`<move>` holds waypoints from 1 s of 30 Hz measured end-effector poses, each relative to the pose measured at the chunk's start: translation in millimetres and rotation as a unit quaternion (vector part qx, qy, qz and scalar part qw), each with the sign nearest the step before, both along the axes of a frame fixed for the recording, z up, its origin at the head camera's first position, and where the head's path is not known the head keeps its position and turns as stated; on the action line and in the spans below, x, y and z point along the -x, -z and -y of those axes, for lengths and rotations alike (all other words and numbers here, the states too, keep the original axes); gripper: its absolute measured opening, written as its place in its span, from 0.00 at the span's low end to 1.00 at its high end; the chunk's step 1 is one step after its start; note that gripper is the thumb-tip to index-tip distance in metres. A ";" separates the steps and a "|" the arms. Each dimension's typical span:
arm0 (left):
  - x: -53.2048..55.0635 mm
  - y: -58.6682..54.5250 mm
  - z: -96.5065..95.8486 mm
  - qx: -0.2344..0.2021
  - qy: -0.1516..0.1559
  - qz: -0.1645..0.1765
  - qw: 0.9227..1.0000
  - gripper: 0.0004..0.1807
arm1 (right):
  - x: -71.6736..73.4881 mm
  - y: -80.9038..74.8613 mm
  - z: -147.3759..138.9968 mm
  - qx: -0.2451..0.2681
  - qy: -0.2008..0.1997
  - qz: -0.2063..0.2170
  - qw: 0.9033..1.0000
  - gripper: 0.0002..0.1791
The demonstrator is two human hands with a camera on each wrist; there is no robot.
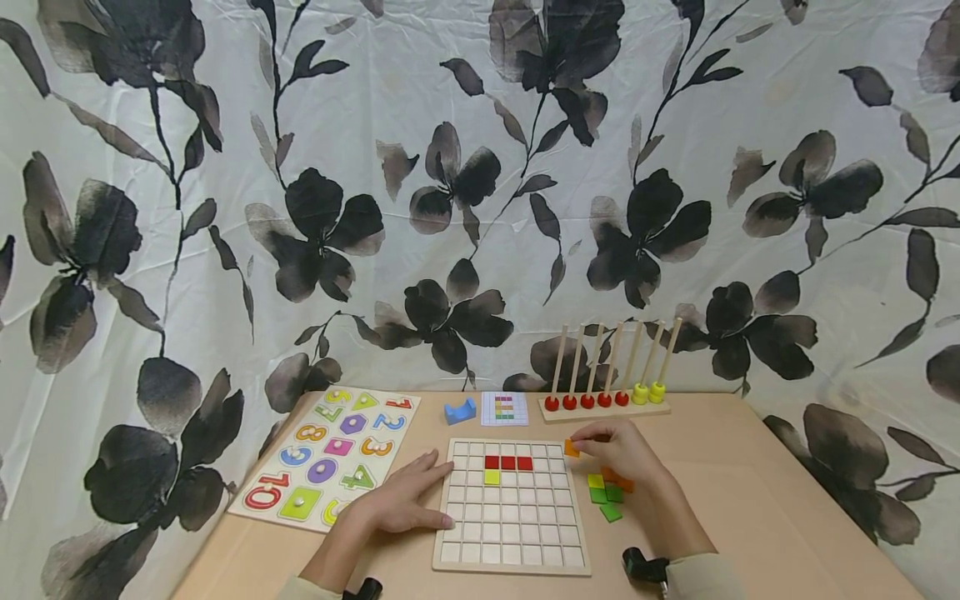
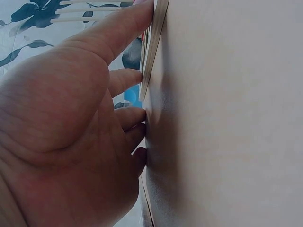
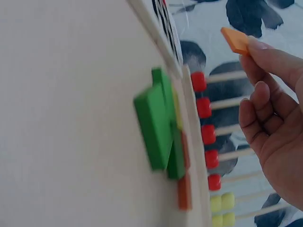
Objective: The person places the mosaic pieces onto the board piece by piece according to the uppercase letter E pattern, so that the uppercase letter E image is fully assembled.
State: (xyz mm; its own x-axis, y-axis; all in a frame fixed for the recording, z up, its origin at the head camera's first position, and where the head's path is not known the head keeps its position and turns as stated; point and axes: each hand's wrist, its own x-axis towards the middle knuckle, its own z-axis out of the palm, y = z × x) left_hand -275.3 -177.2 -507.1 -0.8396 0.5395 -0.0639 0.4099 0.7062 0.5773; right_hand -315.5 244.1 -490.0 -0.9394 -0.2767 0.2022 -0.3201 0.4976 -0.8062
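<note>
A wooden grid board lies in the middle of the table in the head view. Three red tiles form a row in its upper part, with a yellow tile under the leftmost. My left hand rests along the board's left edge, fingers spread and thumb touching the side. An orange tile is pinched between thumb and index finger of my right hand, raised by the board's upper right corner. Below that hand lie loose green tiles, a yellow one and orange ones.
Behind the board sit a card with a coloured grid pattern and a small blue curved piece. A wooden peg rack with red and yellow beads stands back right. A number and shape puzzle board lies left.
</note>
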 end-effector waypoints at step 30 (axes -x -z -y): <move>0.5 0.3 -1.1 0.008 -0.002 0.000 1.000 0.51 | -3.0 -9.2 94.4 0.011 -0.132 0.016 0.991 0.06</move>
State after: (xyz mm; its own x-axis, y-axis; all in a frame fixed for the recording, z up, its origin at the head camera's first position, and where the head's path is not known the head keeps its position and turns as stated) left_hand -275.8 -176.1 -507.4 -0.8419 0.5346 -0.0733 0.4063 0.7175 0.5658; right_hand -312.5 149.7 -480.8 -0.8410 -0.5097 0.1816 -0.4102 0.3817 -0.8283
